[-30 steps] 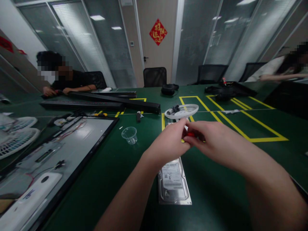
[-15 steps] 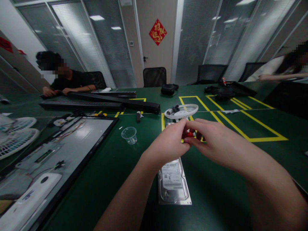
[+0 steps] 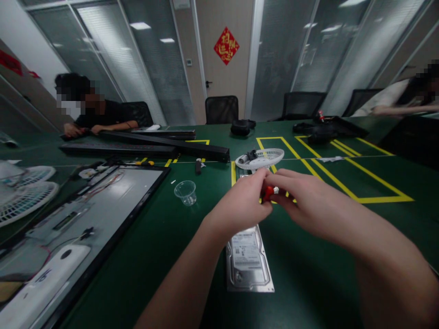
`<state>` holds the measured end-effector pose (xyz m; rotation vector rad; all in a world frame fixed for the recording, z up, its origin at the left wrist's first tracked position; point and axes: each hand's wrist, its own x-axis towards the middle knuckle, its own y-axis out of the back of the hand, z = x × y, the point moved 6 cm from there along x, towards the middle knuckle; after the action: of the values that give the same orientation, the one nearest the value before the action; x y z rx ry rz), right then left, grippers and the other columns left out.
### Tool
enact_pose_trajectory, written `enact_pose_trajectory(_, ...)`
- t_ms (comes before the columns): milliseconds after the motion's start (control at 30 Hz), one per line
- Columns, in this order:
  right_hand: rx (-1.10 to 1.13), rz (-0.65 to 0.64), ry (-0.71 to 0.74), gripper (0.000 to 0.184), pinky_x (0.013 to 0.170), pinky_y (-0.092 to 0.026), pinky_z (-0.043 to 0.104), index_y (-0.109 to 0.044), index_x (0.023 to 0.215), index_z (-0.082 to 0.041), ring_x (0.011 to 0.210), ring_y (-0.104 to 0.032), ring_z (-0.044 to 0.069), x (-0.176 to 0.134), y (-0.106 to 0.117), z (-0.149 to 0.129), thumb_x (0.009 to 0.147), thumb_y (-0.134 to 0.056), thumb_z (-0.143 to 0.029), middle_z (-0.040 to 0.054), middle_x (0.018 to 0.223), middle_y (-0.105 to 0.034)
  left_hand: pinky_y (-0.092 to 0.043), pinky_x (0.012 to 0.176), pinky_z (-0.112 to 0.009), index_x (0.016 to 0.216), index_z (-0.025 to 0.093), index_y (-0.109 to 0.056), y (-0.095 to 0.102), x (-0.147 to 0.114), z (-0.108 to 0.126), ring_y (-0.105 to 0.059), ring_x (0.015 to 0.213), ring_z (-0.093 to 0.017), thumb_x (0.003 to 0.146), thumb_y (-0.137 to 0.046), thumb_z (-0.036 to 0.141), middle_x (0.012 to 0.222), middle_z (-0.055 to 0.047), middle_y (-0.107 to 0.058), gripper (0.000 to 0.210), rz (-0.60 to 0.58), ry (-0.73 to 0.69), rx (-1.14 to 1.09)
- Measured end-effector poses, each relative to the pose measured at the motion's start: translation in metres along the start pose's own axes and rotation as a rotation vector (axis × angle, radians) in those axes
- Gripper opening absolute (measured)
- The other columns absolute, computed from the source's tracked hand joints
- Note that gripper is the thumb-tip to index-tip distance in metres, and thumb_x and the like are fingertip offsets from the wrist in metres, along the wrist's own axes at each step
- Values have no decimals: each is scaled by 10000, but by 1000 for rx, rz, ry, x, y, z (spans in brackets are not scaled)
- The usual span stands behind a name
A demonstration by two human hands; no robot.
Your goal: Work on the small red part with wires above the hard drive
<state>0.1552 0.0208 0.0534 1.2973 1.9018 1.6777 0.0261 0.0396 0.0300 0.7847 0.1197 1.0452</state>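
My left hand (image 3: pixel 242 201) and my right hand (image 3: pixel 302 194) meet in front of me, raised over the green table. Between them is a small red object with a pale, shiny end (image 3: pixel 269 193). Fingers of both hands close around it and hide most of it, so its kind is unclear. Beneath my left wrist, a silver hard drive (image 3: pixel 247 260) lies label up on the table, its far part covered by my hand. A clear plastic cup (image 3: pixel 186 193) stands to the left of my hands.
Beyond my hands lies a white round grille (image 3: pixel 270 156) holding dark parts. An opened flat panel (image 3: pixel 137 185) fills the left, with a white bar-shaped casing (image 3: pixel 51 283) on it. Long black bars (image 3: pixel 120 151) lie further back. Two people sit across the table.
More of the red object now shows, including its pale end, as my right fingers shift around it. My hands otherwise stay in place.
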Motion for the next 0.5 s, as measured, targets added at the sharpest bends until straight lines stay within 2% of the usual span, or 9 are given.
enact_pose_trajectory(100, -14, -9, -25, 257, 783, -501, 338, -747, 1075, -219, 915, -736, 239, 1, -2, 2, 949, -599, -51, 75, 1082, -800, -580, 901, -403, 1139, 212, -611, -1, 0, 0, -721, 1058, -279, 826, -660, 72, 1161, -97, -760, 346, -5, -10, 13)
enact_pose_trajectory(200, -68, -25, -123, 140, 701, -478, 350, -768, 1117, -214, 805, -719, 245, 1, -4, 7, 999, -693, -218, 82, 1008, -816, -578, 902, -408, 1114, 206, -613, -2, 0, -1, -720, 1070, -285, 825, -668, 71, 1180, -111, -760, 323, -3, 0, 20)
enact_pose_trajectory(267, -81, -16, -132, 148, 697, -481, 354, -771, 1134, -216, 807, -717, 248, 0, -2, 7, 1010, -711, -268, 91, 1030, -818, -577, 888, -408, 1103, 207, -609, -2, 0, -1, -723, 1051, -282, 828, -654, 62, 1161, -106, -763, 314, -6, 10, 15)
enact_pose_trajectory(333, -46, -14, -77, 143, 731, -501, 350, -760, 1122, -225, 879, -731, 250, 0, -1, 3, 1003, -684, -201, 90, 1090, -809, -578, 880, -409, 1118, 209, -608, -1, 0, -1, -724, 1040, -281, 847, -655, 79, 1148, -102, -762, 305, -10, 10, 5)
enact_pose_trajectory(433, 19, -11, 25, 270, 824, -531, 347, -741, 1052, -230, 992, -742, 242, 0, 0, -2, 948, -585, -36, 87, 1179, -790, -583, 897, -407, 1187, 215, -613, 0, 0, 0, -727, 1068, -281, 860, -651, 86, 1173, -100, -762, 353, -9, -3, -6)
enact_pose_trajectory(500, 5, -13, 12, 257, 824, -531, 355, -743, 1025, -227, 969, -741, 244, 1, -1, -1, 952, -580, -42, 91, 1153, -792, -584, 901, -403, 1169, 216, -613, 0, 0, 1, -725, 1083, -282, 841, -661, 77, 1184, -101, -761, 359, -11, -7, 2)
